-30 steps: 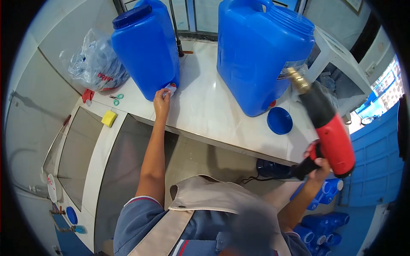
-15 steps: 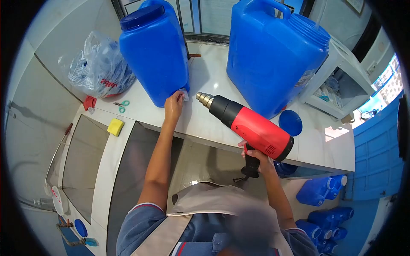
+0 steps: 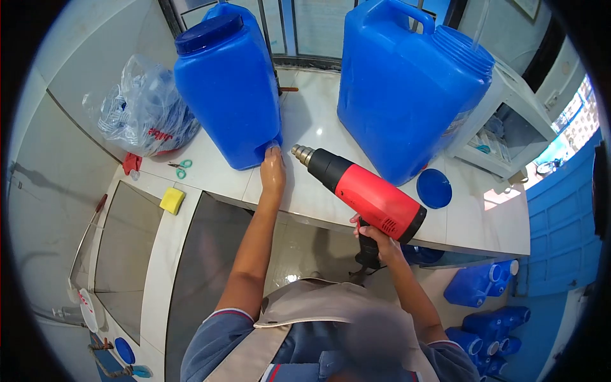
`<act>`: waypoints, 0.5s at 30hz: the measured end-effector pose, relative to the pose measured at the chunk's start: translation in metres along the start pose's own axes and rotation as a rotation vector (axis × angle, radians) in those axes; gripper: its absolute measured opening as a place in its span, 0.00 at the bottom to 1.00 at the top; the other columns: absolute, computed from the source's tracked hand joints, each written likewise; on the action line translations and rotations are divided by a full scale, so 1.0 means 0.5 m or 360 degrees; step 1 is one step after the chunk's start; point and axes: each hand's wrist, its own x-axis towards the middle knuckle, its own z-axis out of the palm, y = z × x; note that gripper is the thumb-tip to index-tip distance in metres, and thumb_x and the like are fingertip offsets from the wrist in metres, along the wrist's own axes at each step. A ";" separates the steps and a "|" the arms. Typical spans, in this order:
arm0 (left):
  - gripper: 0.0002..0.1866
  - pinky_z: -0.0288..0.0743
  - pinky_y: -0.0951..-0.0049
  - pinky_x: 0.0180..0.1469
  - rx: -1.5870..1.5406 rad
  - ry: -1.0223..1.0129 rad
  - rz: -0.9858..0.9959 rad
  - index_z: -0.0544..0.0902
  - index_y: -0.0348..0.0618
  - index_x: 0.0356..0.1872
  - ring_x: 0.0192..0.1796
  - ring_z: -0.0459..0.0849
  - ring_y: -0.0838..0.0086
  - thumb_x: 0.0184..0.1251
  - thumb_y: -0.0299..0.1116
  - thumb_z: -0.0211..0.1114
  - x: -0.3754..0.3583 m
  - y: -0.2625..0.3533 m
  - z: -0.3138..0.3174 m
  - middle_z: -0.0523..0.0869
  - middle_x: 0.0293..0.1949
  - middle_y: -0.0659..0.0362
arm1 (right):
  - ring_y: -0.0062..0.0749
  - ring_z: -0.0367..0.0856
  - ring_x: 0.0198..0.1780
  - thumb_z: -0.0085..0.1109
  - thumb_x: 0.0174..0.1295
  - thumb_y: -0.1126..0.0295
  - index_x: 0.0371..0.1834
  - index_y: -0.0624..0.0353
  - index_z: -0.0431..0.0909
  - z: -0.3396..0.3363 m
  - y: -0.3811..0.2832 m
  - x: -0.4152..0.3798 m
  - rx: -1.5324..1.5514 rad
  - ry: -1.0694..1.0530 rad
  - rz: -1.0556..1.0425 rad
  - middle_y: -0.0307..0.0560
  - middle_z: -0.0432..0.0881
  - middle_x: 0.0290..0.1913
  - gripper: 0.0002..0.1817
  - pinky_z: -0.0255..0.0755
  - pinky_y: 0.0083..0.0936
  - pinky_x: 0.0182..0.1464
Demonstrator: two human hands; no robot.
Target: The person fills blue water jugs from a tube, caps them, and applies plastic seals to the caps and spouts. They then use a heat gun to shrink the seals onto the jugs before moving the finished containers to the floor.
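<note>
Wearing a beige apron [image 3: 318, 305] over a blue shirt [image 3: 223, 340], seen from above. Gripping the handle of a red and black heat gun [image 3: 375, 200] firmly in the right hand [image 3: 377, 243], just in front of the counter's [image 3: 309, 184] near edge, with the metal nozzle aimed left, over the countertop. Reaching with the left hand [image 3: 273, 172] to the lower right corner of a capped blue jug [image 3: 229, 95], fingertips at the recess there; cannot tell whether pinching anything, as the fingertips are partly hidden. Near the nozzle, but not touched by it: that same left hand. Left of the jug, on the counter: a yellow sponge [image 3: 172, 200], then green-handled scissors [image 3: 182, 169] and a clear plastic bag [image 3: 149, 118] with red lettering. To the right: a loose blue lid [image 3: 435, 188] lying flat, close to a larger, uncapped blue jug [image 3: 407, 95] standing upright. Beyond that, a white cabinet [image 3: 509, 162]. Lower right, on the floor: more blue jugs [image 3: 493, 325]. Farthest, behind the counter: a window [image 3: 321, 25] with dark bars.
</note>
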 end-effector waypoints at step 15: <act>0.20 0.69 0.73 0.55 -0.1500 0.0374 -0.1168 0.69 0.34 0.58 0.51 0.76 0.70 0.67 0.32 0.49 -0.074 -0.024 0.003 0.76 0.50 0.55 | 0.22 0.75 0.32 0.60 0.47 0.72 0.36 0.61 0.76 0.062 0.023 0.069 -0.0051 0.0058 0.0042 0.39 0.76 0.31 0.12 0.68 0.18 0.35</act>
